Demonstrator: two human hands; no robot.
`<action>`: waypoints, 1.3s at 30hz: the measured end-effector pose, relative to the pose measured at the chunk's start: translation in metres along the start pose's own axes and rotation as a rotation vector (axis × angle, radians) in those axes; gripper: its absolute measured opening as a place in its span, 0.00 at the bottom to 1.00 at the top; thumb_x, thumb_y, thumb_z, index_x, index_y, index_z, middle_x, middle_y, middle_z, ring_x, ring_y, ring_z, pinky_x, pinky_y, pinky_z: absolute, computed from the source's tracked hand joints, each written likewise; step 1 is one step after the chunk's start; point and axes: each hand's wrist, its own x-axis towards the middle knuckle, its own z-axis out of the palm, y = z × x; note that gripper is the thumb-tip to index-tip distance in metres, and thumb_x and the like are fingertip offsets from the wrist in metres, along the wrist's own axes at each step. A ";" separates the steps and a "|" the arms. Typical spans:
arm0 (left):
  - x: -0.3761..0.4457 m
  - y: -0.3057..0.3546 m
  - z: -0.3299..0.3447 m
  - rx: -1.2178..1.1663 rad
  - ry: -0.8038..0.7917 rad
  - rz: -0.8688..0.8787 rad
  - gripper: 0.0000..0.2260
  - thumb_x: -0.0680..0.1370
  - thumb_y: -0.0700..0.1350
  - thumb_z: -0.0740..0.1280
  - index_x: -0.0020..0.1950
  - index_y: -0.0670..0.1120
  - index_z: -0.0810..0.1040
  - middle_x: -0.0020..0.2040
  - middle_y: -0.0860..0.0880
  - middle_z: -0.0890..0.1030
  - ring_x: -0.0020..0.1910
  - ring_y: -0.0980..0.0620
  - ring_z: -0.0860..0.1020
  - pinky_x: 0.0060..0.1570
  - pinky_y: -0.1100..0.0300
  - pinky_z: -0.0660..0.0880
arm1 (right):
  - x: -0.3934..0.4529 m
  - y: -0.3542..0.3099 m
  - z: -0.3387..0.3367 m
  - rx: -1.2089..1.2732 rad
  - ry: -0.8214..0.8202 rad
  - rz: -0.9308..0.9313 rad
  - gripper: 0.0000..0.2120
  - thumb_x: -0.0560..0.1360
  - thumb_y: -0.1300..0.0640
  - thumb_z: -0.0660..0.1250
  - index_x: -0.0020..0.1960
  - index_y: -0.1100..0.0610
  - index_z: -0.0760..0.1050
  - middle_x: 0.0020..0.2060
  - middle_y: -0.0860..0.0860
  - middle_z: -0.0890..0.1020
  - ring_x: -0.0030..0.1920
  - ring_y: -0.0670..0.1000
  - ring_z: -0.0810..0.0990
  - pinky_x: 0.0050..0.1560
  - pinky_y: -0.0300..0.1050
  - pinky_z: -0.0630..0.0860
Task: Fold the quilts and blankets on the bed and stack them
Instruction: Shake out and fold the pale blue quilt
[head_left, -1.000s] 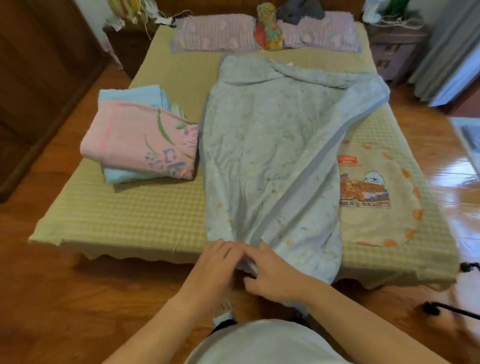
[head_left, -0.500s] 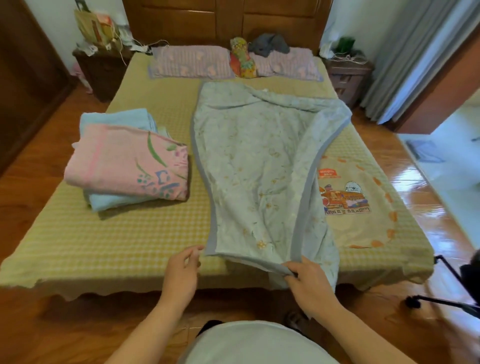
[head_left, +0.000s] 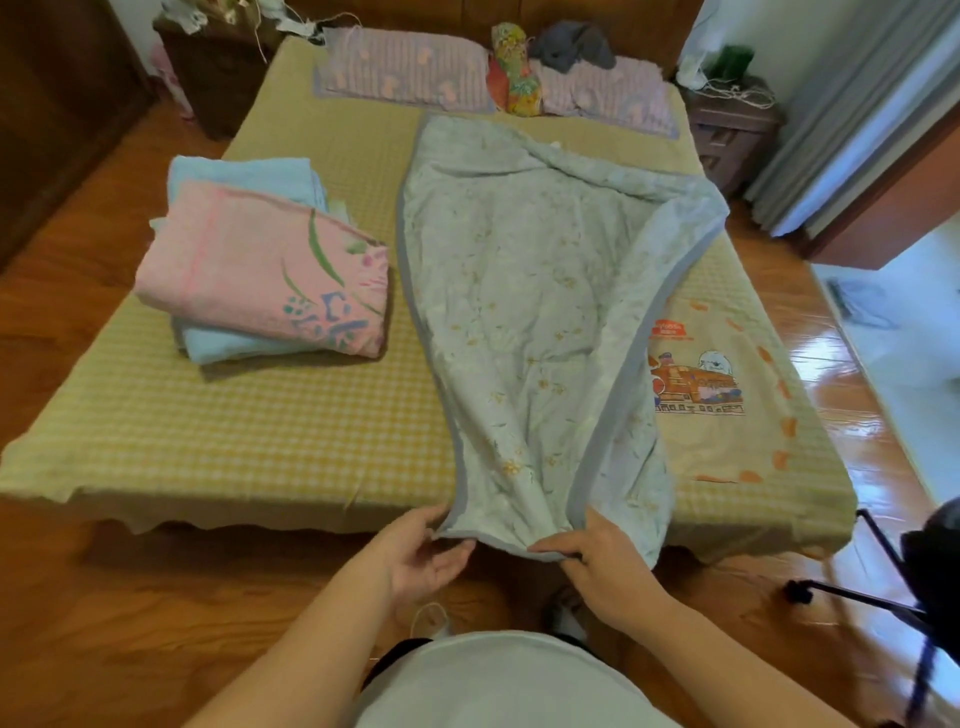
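On the left of the bed (head_left: 260, 415), a pink blanket (head_left: 260, 270) is stacked on a blue one (head_left: 234, 176). The quilt (head_left: 519, 291) is laid lengthwise down the middle; its near corners are pinched by the left hand (head_left: 421, 551) and right hand (head_left: 602, 556).

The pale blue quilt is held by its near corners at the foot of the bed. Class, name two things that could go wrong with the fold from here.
1. The pale blue quilt lies skewed and wrinkled, its far right corner bulging out, so a fold made now would likely come out uneven.
2. The left hand and right hand hold only the near hem past the edge of the bed; a slip could drop it to the floor.
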 end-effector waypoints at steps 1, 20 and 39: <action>0.000 -0.001 0.002 0.063 0.032 0.026 0.20 0.81 0.44 0.69 0.70 0.36 0.73 0.41 0.38 0.82 0.26 0.48 0.80 0.25 0.59 0.78 | 0.000 0.001 0.000 0.006 0.002 0.004 0.22 0.79 0.61 0.64 0.56 0.31 0.78 0.52 0.49 0.73 0.54 0.50 0.73 0.57 0.40 0.73; -0.182 0.044 0.061 0.551 -0.200 1.059 0.20 0.61 0.34 0.63 0.48 0.49 0.84 0.46 0.44 0.84 0.43 0.44 0.82 0.38 0.54 0.74 | -0.045 -0.077 -0.217 0.879 0.697 0.131 0.21 0.70 0.58 0.77 0.62 0.55 0.79 0.52 0.49 0.85 0.50 0.47 0.84 0.48 0.46 0.82; -0.151 -0.011 0.108 0.399 -0.366 0.562 0.13 0.81 0.33 0.60 0.61 0.39 0.80 0.54 0.40 0.86 0.51 0.45 0.85 0.46 0.53 0.80 | -0.028 -0.126 -0.086 0.713 0.758 0.039 0.09 0.77 0.57 0.71 0.57 0.50 0.84 0.45 0.39 0.85 0.48 0.35 0.81 0.51 0.36 0.78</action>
